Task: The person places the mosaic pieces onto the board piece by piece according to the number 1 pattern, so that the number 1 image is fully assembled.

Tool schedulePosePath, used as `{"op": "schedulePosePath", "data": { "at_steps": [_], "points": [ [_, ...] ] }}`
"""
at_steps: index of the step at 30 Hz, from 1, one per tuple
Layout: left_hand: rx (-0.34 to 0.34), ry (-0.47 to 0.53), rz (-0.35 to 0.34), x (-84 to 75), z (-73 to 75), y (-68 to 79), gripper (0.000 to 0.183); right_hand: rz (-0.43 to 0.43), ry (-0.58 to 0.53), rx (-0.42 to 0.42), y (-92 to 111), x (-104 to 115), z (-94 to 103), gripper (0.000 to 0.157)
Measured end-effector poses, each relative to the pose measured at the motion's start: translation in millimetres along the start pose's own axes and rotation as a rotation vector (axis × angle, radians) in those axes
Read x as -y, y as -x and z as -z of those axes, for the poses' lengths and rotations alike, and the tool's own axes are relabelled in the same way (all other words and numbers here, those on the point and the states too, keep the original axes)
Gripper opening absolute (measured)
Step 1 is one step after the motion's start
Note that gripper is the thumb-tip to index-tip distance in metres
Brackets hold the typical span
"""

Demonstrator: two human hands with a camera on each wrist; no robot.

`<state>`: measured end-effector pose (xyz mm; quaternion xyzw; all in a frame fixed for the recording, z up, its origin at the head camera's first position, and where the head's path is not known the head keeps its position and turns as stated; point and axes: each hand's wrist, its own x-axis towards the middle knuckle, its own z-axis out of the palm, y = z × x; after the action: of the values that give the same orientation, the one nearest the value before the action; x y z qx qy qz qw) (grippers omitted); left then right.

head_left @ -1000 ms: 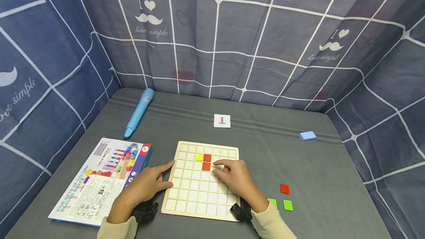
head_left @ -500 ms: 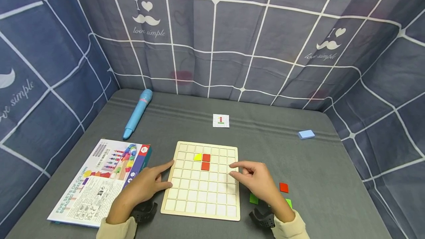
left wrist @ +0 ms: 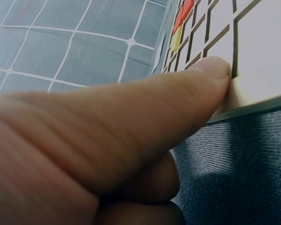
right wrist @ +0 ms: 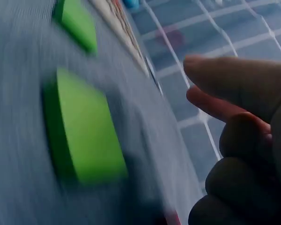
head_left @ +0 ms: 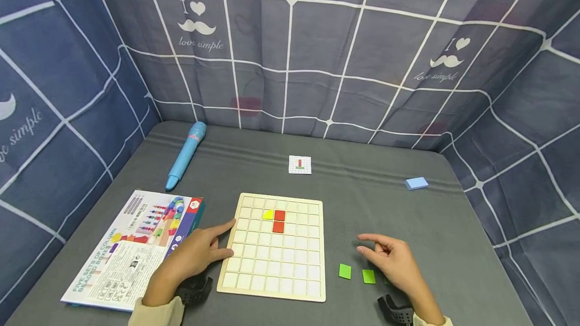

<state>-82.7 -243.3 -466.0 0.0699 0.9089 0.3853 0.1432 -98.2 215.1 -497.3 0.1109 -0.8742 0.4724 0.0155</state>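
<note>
A pale wooden grid board lies flat on the table. Two red tiles stand one below the other in its cells, with a yellow tile left of the upper one. My left hand touches the board's left edge with index finger and thumb; in the left wrist view the thumb rests on the rim. My right hand hovers right of the board, thumb and index apart, holding nothing. Green tiles lie near it. The loose red tile is mostly hidden by this hand, a sliver showing in the right wrist view.
A small pattern card lies behind the board. Further off are a blue microphone-shaped object at left and a light blue block at right. A printed box lies beside my left forearm. Gridded curtains surround the table.
My right hand has moved off the board to the right, over the loose tiles, uncovering two green ones and covering the red one. The left hand has stayed at the board's edge.
</note>
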Motion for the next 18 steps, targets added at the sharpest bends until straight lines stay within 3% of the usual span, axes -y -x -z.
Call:
{"op": "schedulePosePath", "data": {
  "at_steps": [9,13,18],
  "points": [
    [0.007,0.000,-0.007,1.1,-0.5,0.9,0.072,-0.049,0.190,-0.120,20.9,-33.3,39.6,0.025],
    [0.002,-0.011,-0.010,0.5,0.3,-0.3,0.071,-0.053,0.252,-0.157,29.3,-40.6,46.3,0.025],
    [0.007,-0.020,-0.017,1.8,0.9,-0.3,0.072,-0.044,0.317,-0.145,30.5,-43.1,45.2,0.027]
  ]
}}
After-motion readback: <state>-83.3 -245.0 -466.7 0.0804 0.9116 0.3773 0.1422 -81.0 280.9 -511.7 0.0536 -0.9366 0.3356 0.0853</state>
